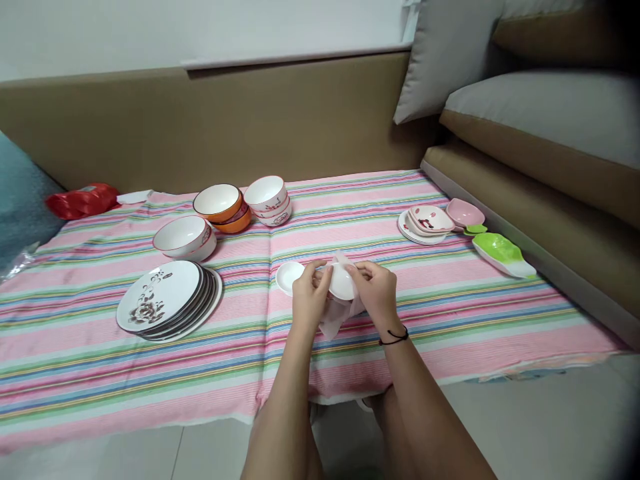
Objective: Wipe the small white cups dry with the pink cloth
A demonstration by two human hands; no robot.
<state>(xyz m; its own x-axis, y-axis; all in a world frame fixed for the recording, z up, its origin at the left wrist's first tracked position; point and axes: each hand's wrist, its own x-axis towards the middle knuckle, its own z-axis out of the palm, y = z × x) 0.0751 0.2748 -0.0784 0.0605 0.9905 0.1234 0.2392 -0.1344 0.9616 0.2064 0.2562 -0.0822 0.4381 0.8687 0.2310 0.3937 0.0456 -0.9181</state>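
Between my two hands is a small white dish (342,283), raised over the striped cloth. A thin whitish sheet (332,325), perhaps a wipe or tissue, wraps around its edge and hangs below it. My left hand (309,293) pinches the dish and sheet from the left, thumb on the rim. On the other side my right hand (376,288), with a black cord at the wrist, grips them with thumb and fingers. Just left of my left hand a second small white dish (289,276) lies on the cloth, partly covered by my fingers.
To the left stand a stack of flower-patterned plates (155,300), white bowls (181,235), orange bowls (220,203) and red-rimmed bowls (266,195). On the right lie pink dishes (431,220) and a green leaf-shaped dish (503,252), near the cushions (540,113). Red plastic (83,200) lies far left.
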